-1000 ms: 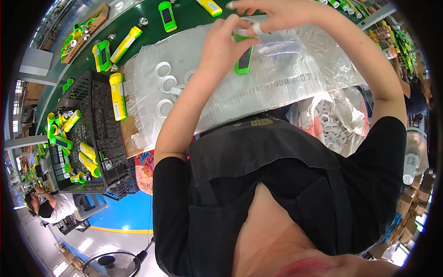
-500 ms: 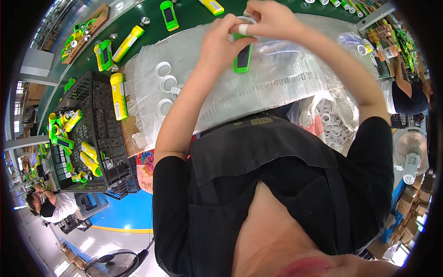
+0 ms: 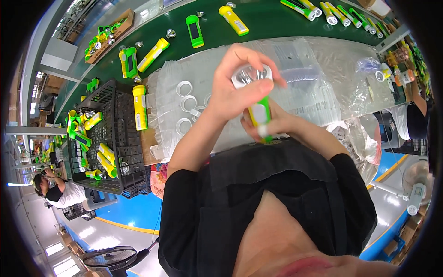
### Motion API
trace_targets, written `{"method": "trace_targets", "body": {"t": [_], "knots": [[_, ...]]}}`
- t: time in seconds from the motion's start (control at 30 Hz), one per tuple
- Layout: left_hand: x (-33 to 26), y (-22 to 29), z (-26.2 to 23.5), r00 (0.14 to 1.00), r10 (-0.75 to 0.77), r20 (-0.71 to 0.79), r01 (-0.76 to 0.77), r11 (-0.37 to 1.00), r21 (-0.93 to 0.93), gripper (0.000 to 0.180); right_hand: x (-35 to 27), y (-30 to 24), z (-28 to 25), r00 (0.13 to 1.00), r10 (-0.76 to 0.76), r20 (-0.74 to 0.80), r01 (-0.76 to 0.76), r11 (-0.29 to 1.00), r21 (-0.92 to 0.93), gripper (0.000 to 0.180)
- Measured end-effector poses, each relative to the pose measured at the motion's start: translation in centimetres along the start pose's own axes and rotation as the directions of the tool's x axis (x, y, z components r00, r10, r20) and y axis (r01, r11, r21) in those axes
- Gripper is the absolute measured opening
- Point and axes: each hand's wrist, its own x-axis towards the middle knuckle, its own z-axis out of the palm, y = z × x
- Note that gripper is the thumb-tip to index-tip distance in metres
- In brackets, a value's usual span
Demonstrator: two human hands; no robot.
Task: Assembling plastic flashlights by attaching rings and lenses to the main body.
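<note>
A green flashlight [image 3: 260, 113] is held tilted in front of my chest, its head toward the bench. My left hand [image 3: 228, 87] is closed around the head, where a white ring [image 3: 239, 78] surrounds the shiny reflector. My right hand [image 3: 280, 121] grips the body lower down, close to my apron; motion blurs its fingers in part. Left of my hands, several white rings [image 3: 188, 103] lie on the plastic-covered work surface [image 3: 295, 99]. Clear round lenses [image 3: 302, 75] appear stacked in a row beyond my right hand.
A black crate [image 3: 117, 152] with yellow and green flashlights stands at left, a yellow flashlight [image 3: 140, 108] beside it. More flashlights [image 3: 234, 21] lie along the green belt [image 3: 212, 34]. A bag of white rings [image 3: 344, 136] hangs at right. Co-workers sit on both sides.
Both hands have come closer to my body with the flashlight. It has turned so its reflector shows, and my right hand has moved from the head end down to the body.
</note>
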Motion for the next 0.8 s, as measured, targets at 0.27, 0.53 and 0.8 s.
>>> {"method": "trace_targets", "body": {"t": [0.27,0.53,0.8], "knots": [[3.1,0.4,-9.6,0.982,0.121,-0.147,0.074,0.473,0.878,0.022,8.3,-5.7,-9.1,0.995,0.093,-0.025,-0.096,0.949,-0.299,0.052],[10.5,-6.1,-19.2,0.842,0.492,-0.22,0.175,0.136,0.975,0.03,24.9,-7.0,-22.7,0.712,-0.421,-0.563,-0.614,0.016,-0.789,0.081],[11.3,-11.6,-22.5,0.905,0.424,-0.007,-0.007,0.03,1.0,0.04,18.7,-10.4,-30.7,0.612,-0.422,-0.669,-0.548,0.384,-0.743,0.066]]}}
